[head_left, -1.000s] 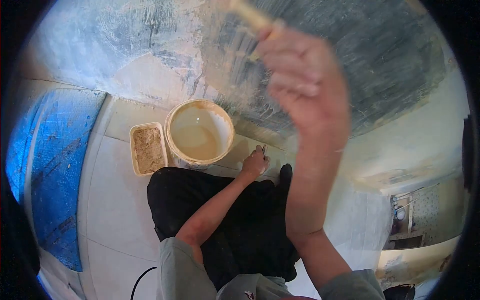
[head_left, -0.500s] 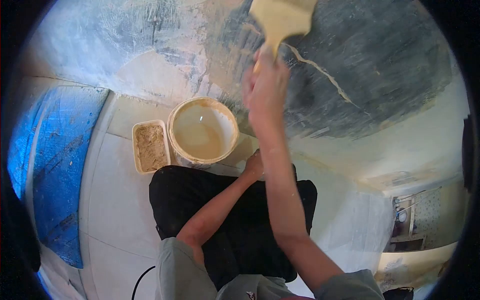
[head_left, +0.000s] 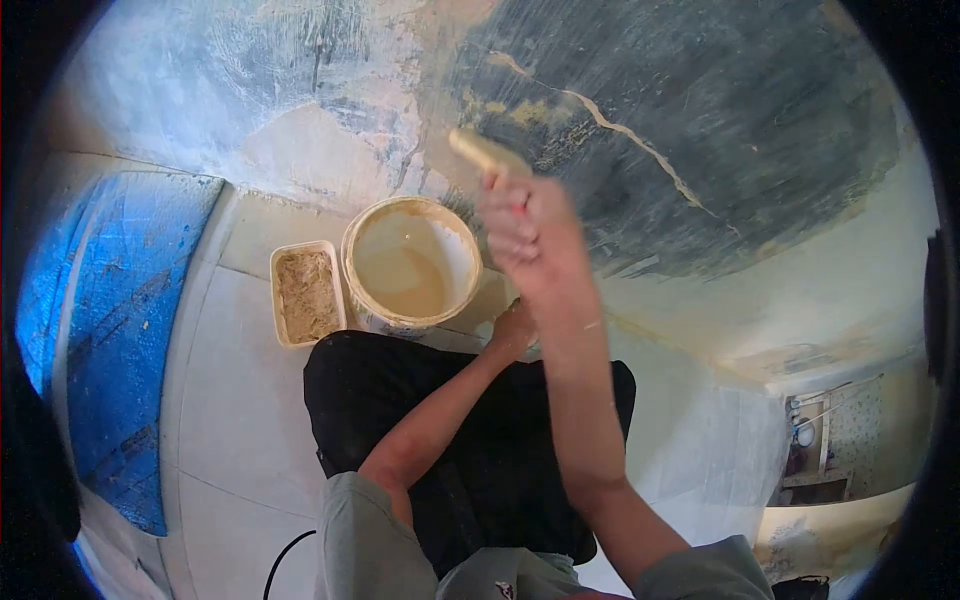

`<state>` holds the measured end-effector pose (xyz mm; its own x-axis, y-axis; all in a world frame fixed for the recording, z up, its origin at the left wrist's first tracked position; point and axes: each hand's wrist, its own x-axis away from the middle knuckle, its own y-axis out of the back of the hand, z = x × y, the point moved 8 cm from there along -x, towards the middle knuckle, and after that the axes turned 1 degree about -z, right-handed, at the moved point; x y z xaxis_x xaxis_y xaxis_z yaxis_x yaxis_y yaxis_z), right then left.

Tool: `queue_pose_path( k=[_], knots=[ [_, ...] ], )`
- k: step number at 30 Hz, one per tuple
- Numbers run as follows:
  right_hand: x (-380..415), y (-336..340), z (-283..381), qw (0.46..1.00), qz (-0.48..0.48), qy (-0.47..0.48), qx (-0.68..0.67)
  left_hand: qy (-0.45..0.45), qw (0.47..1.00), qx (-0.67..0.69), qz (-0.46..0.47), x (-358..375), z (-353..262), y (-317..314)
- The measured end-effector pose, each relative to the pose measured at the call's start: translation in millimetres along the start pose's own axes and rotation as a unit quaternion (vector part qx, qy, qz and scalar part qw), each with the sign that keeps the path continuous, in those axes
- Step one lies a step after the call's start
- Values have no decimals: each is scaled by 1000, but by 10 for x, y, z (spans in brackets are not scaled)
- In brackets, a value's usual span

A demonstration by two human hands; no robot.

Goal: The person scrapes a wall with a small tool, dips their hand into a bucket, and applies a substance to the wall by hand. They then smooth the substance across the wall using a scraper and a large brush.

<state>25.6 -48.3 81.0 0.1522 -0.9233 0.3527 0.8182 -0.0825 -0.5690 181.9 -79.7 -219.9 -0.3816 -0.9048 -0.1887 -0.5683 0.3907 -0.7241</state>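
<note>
My right hand [head_left: 525, 230] is raised in front of the wall, its fingers wrapped around the handle of a pale-yellow wide brush [head_left: 482, 150]. Motion blurs the brush and it appears nearly edge-on; no bristles can be made out. My left hand [head_left: 514, 328] rests low by my knee, partly behind my right forearm, with its fingers hidden. Beyond my knees stands a round white bucket [head_left: 353, 285] holding cloudy tan liquid [head_left: 400, 280]. Touching or close to its left side, a small rectangular tub [head_left: 276, 300] contains lumpy beige paste [head_left: 308, 295].
The wall [head_left: 720, 110] has a dark patch crossed by a pale, crack-like line [head_left: 640, 140]. Blue sheeting [head_left: 125, 350] covers the left side. Light tiles [head_left: 235, 420] form the floor. Shelf-like clutter [head_left: 810, 440] shows at far right.
My right hand has come down from higher on the wall, and the brush has turned from broad face to nearly edge-on, tipping left. My left hand stays near the knee.
</note>
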Motion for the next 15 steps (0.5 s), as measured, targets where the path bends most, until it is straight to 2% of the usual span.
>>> queue_pose_path(
  k=[1,2,3,5,6,8,11,12,14,15],
  knots=[
    [71,-202,154,999,28,13,8,12,967,-254,-14,-16,-432,-202],
    [159,-408,291,997,52,38,42,25,870,-492,-26,-35,-706,-309],
    [244,-597,417,992,76,62,76,29,870,-491,-26,-45,-736,-322],
    [385,-953,665,975,176,95,101,37,831,-555,-1,-47,-713,-346],
    [444,-1066,716,975,174,93,98,41,831,-555,-1,-69,-693,-344],
    [582,-1268,972,965,104,193,144,91,824,-559,-17,-106,-615,-305],
    [766,-1448,1254,916,-2,340,213,53,809,-585,9,-69,-592,-311],
    [688,-1412,1219,916,-3,340,214,53,810,-584,10,-65,-604,-310],
    [383,-1126,1168,863,-59,418,278,83,850,-520,-2,-48,-617,-278],
    [192,-943,1101,832,-86,454,308,83,850,-520,-2,-32,-579,-267]
  ],
)
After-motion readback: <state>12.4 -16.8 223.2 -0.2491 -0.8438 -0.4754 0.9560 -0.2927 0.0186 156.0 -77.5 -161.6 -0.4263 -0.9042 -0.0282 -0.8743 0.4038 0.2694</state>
